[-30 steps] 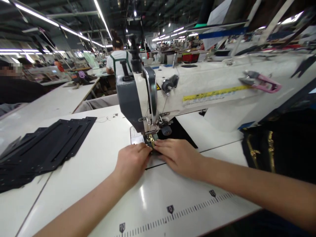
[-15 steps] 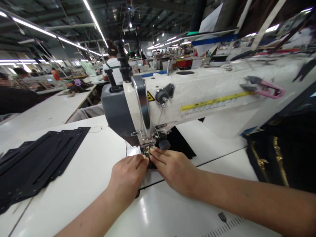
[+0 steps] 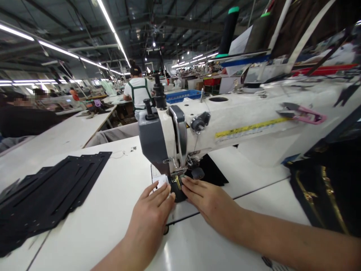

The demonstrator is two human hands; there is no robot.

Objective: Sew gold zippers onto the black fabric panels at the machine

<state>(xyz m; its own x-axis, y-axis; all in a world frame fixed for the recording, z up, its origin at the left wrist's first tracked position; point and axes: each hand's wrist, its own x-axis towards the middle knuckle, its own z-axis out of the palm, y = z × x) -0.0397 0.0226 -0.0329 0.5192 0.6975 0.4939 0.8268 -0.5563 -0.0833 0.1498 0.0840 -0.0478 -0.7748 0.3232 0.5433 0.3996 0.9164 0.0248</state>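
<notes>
Head view: I see the left hand (image 3: 151,216) loosely spread, fingertips at the edge of the black piece (image 3: 179,196) beneath the sewing machine head (image 3: 153,139), the right hand (image 3: 216,203) flat on it, fingers extended together.

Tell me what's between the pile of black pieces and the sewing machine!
The head view shows white tabletop between the pile and the machine, with a loose thread and small dark marks on it.

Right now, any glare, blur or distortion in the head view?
Head view: ceiling tube light blown out to white, glare streak on the white tabletop; head view: wide-angle stretch toward the edges; head view: gold zipper between left hand and right hand small and slightly soft, black fabric at far right losing detail.
</notes>
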